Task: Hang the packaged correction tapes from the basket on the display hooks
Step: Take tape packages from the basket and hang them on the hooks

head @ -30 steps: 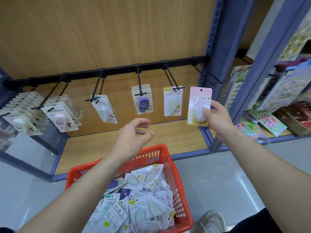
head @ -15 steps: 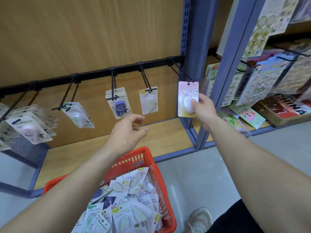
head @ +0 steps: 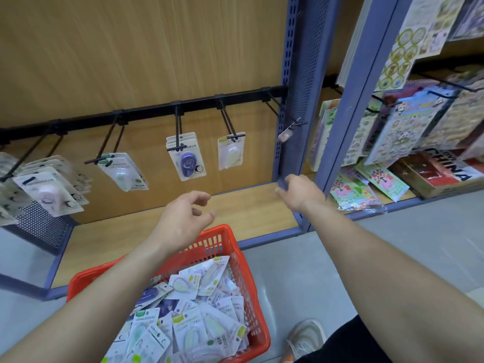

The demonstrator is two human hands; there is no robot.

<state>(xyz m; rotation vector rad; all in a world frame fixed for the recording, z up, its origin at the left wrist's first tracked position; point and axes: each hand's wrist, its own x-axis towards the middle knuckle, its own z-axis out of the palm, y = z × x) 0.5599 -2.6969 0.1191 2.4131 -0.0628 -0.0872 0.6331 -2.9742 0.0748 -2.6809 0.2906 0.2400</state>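
My left hand (head: 183,218) hovers in the middle of the frame above the red basket (head: 247,284), fingers loosely curled, thumb apart, holding nothing. My right hand (head: 298,191) is right of centre, beside the foot of the blue perforated post (head: 301,74). Its back faces me, its fingers are bent and partly hidden, and I see nothing in it.

The basket is cut off by the lower edge. It is heaped with packaged correction tapes (head: 188,318), overlapping so I cannot count them.

A black rail (head: 146,111) crosses the frame and carries the display hooks. At the tip of the rightmost hook (head: 275,106) hangs a pale blurred shape (head: 284,134), seen edge-on and too smeared to identify. To its left hang a yellowish pack (head: 231,153), a stack with a purple tape (head: 187,159), a tilted green one (head: 123,174), and crowded packs (head: 49,192) cut off at the left edge.

Behind them is a wood-grain panel (head: 131,48), below them a wooden shelf (head: 248,205). The floor (head: 392,244) is grey. On the right, sticker sheets (head: 408,121) fill the next bay. A shoe (head: 305,336) shows at the bottom.
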